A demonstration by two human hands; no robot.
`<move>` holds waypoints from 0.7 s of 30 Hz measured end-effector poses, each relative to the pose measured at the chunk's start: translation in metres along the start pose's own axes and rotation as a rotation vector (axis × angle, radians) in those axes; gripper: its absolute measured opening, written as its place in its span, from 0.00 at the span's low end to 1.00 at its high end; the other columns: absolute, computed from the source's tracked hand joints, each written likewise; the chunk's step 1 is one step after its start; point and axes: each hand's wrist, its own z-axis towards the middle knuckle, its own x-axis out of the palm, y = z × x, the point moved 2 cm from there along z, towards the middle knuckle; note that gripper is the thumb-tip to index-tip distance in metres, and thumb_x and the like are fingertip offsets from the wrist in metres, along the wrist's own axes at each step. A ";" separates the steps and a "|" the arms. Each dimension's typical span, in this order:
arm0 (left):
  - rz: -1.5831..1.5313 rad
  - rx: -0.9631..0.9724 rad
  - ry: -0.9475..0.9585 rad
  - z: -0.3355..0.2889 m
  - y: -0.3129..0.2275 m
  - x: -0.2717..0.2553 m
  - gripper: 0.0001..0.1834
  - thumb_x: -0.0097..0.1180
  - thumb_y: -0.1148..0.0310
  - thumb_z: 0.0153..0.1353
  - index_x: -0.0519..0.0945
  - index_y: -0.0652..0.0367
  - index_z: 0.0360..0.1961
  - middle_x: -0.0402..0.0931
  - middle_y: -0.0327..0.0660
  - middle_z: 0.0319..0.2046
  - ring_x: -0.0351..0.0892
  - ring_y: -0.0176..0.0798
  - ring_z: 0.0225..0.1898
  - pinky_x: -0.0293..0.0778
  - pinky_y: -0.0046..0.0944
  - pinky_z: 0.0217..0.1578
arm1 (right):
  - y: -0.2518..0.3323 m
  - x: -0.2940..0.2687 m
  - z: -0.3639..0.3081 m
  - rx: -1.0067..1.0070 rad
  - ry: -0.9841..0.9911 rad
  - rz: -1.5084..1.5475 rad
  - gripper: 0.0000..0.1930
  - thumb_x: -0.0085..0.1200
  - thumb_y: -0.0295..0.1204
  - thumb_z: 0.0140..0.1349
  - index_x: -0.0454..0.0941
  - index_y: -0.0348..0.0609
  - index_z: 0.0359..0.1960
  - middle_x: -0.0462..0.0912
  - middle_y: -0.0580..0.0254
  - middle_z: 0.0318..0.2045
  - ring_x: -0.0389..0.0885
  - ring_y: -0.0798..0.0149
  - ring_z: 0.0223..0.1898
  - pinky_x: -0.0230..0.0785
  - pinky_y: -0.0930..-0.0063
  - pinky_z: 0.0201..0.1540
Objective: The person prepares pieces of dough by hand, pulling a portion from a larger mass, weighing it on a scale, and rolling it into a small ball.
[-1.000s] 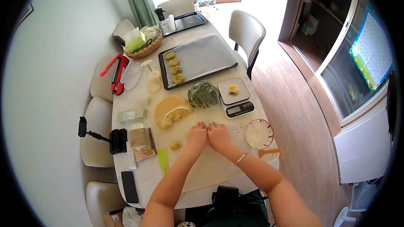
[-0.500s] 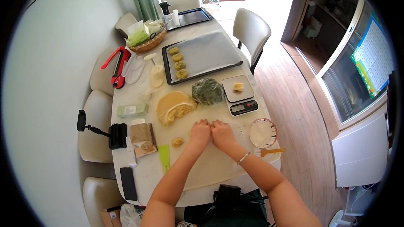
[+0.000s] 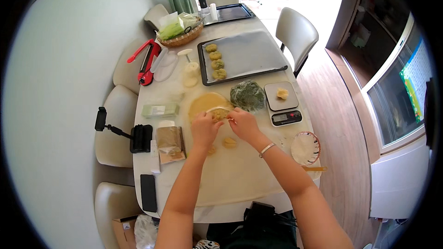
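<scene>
A large yellow dough mound (image 3: pixel 208 101) lies under clear plastic wrap, its crumbly near side bared. At that near side my left hand (image 3: pixel 205 131) is closed, its fingertips seeming to grip the wrap's edge. My right hand (image 3: pixel 244 125), with a bangle on the wrist, pinches the wrap at the mound's right corner. A small dough piece (image 3: pixel 229 142) rests on the mat between my forearms; another lump (image 3: pixel 212 150) is partly hidden by my left wrist. Beyond my right hand sits a wrapped dark green dough ball (image 3: pixel 248 96).
Right of the green ball, a kitchen scale (image 3: pixel 282 103) bears a pale yellow lump (image 3: pixel 282 93). Behind is a paper-lined baking tray (image 3: pixel 251 57) with several greenish-yellow rounds. A flour bowl (image 3: pixel 305 148) and brush (image 3: pixel 315 169) are at the right edge; a phone (image 3: pixel 148 192) lies at left.
My hands have moved forward from the bare mat to the dough mound and spread slightly apart. A small dough piece now lies where they were. The whole view has shifted rightward.
</scene>
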 end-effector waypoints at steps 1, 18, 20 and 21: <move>0.060 0.001 0.002 0.002 -0.003 0.002 0.11 0.67 0.66 0.46 0.80 0.59 0.29 0.76 0.44 0.31 0.76 0.49 0.38 0.72 0.46 0.37 | 0.001 0.003 0.003 -0.003 0.005 0.016 0.03 0.54 0.26 0.53 0.80 0.46 0.28 0.78 0.57 0.28 0.79 0.50 0.33 0.72 0.59 0.34; -0.345 -0.041 -0.015 0.016 -0.005 0.004 0.07 0.65 0.68 0.50 0.84 0.58 0.29 0.81 0.40 0.29 0.79 0.41 0.34 0.74 0.41 0.33 | 0.009 -0.021 0.012 0.058 -0.043 0.414 0.08 0.58 0.25 0.53 0.79 0.41 0.35 0.80 0.53 0.30 0.81 0.52 0.32 0.73 0.65 0.34; -0.968 -0.214 0.160 0.026 -0.021 0.011 0.08 0.65 0.67 0.53 0.84 0.61 0.30 0.83 0.37 0.31 0.79 0.31 0.32 0.72 0.35 0.32 | 0.008 -0.041 0.016 -0.146 -0.053 0.377 0.10 0.58 0.25 0.53 0.78 0.39 0.38 0.80 0.52 0.30 0.81 0.51 0.32 0.73 0.66 0.34; -0.967 -0.211 0.168 0.032 -0.030 0.011 0.08 0.65 0.67 0.53 0.84 0.61 0.30 0.83 0.37 0.31 0.79 0.31 0.32 0.72 0.35 0.32 | 0.006 -0.053 0.018 -0.140 -0.058 0.376 0.10 0.58 0.25 0.53 0.78 0.39 0.38 0.80 0.52 0.30 0.81 0.51 0.32 0.73 0.66 0.34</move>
